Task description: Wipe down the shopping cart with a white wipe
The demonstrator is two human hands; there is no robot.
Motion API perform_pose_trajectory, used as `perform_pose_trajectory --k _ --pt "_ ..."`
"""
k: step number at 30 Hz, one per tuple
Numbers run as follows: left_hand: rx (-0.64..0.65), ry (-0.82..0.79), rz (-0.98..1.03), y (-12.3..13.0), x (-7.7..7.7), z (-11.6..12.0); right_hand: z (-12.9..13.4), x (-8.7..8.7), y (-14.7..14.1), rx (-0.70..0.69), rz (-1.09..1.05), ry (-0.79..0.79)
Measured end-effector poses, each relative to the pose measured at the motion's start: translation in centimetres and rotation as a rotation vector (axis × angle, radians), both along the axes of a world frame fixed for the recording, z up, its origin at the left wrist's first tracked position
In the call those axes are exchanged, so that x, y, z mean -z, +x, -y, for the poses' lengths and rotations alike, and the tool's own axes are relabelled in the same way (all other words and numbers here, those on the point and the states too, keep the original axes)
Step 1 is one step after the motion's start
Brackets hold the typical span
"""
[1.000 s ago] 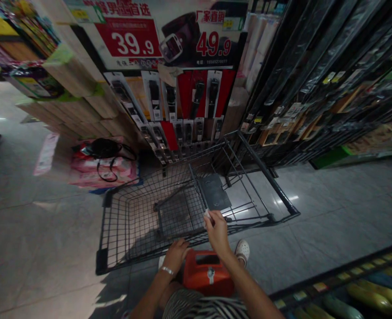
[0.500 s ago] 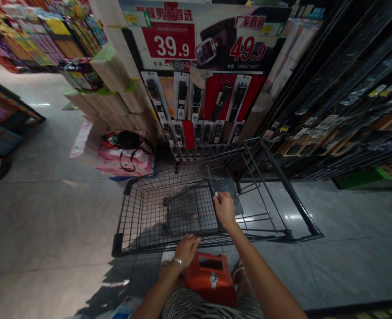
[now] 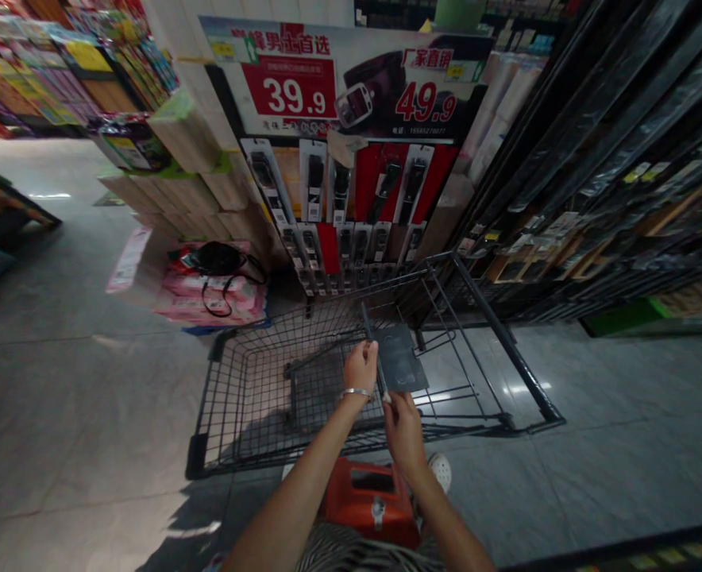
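1. Shopping cart (image 3: 506,337): I saw it lying across the view, handle end at right, as before.
2. Left hand (image 3: 360,368): half a second earlier it had rested on the cart's near edge; it had since reached inside, to the divider bar (image 3: 368,322). Its fingers were curled together; whether they clamped the bar, I could not tell.
3. Right hand (image 3: 404,429): fingertips pinched on a small white piece (image 3: 387,396), it had shifted along the bar toward the cart's near edge.
4. Grey panel (image 3: 403,357): on the bar's handle side, it showed more fully than before.
5. Orange container (image 3: 356,506): it remained beside the cart's near edge.
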State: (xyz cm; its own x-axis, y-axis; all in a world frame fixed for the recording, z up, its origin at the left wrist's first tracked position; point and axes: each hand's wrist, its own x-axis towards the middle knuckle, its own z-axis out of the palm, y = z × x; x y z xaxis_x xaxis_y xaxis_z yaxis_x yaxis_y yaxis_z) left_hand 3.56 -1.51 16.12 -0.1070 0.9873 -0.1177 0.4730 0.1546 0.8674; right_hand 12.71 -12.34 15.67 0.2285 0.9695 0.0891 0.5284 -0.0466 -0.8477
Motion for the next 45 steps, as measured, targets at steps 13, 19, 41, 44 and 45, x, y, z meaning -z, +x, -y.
perform_pose_trajectory --k 13,19,41,44,45 --pt "0.128 0.069 -0.099 -0.9 -1.0 1.1 -6.4 1.2 -0.3 0.061 -0.508 -0.181" --pt "0.14 0.072 -0.105 -1.0 -1.1 1.2 -8.9 1.6 0.1 0.041 -0.681 -0.17" --pt "-0.052 -0.072 0.178 -0.7 0.6 2.1 -13.1 -0.8 0.5 -0.121 -0.737 -0.128" --pt "-0.054 -0.089 0.251 -0.8 1.1 2.1 -13.0 -2.3 1.0 -0.267 -0.671 -0.089" --pt "-0.063 -0.091 0.265 -1.0 1.2 2.1 -13.0 -2.7 1.1 -0.304 -0.642 -0.078"
